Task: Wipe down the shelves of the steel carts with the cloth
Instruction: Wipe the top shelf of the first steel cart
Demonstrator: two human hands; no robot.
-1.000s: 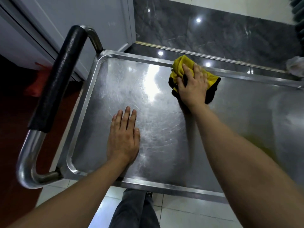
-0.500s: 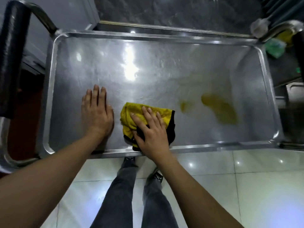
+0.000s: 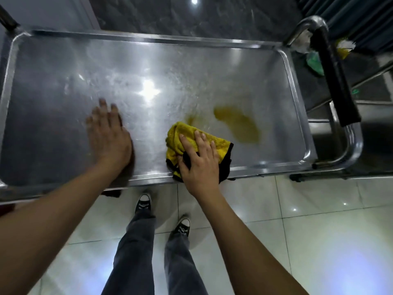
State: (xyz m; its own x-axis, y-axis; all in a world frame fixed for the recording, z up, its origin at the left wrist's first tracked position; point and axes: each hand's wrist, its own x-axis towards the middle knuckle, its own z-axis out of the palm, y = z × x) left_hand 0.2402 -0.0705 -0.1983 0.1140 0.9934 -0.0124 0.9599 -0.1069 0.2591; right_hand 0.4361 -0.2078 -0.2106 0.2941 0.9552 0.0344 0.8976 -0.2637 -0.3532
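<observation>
Here your right hand (image 3: 200, 165) presses the cloth (image 3: 192, 137) with spread fingers at the shelf's (image 3: 53, 67) near edge beside the yellow stain (image 3: 238, 124), while your flat left hand (image 3: 108, 137), fingers together, steadies the cart.

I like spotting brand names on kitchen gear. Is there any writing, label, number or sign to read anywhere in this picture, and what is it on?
None can be read.
Steel cart shelf: bare metal, no lettering shows.
Yellow cloth: no tag or print visible.
Black handle grip: plain.
Sneakers: no logo legible.
Crumpled things beyond the handle: too blurred to tell.
</observation>
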